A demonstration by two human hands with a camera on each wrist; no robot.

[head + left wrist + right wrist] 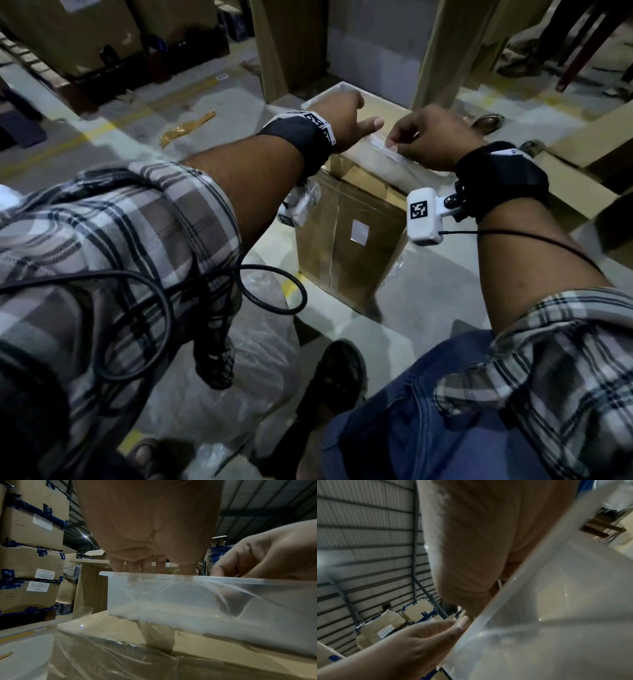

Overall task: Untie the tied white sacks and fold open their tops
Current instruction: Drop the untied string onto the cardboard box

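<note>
at the far left stand stacked cardboard cartons (32, 524), matte brown with blue tape at the edges and white paper labels. on the concrete floor (113, 113), painted with yellow lines, lies a crumpled strip of brown tape (187, 127). nearer me, by my left knee, a heap of thin, wrinkled clear plastic (239, 349) is bunched on the floor.

my left hand (337, 118) reaches over the near edge of the translucent plastic sheet (197, 595) that stands up like a stiff, milky flap. in the left wrist view my fingers (118, 564) go down behind its straight top edge, close together and fairly straight, while my thumb (368, 124) points right along the front. i cannot tell whether the fingers actually grip the film. i see no tied white sack that i could name for sure; this cloudy film is the only such thing under my hands.

the film rests on a squarish cardboard box (346, 236) on the floor, wrapped in glossy clear film with a small white label on its side.

my right hand (431, 137) is curled, its fingertips pinching the top edge of the same sheet just beside my left thumb. behind it rise flat upright cardboard panels (442, 51).
</note>
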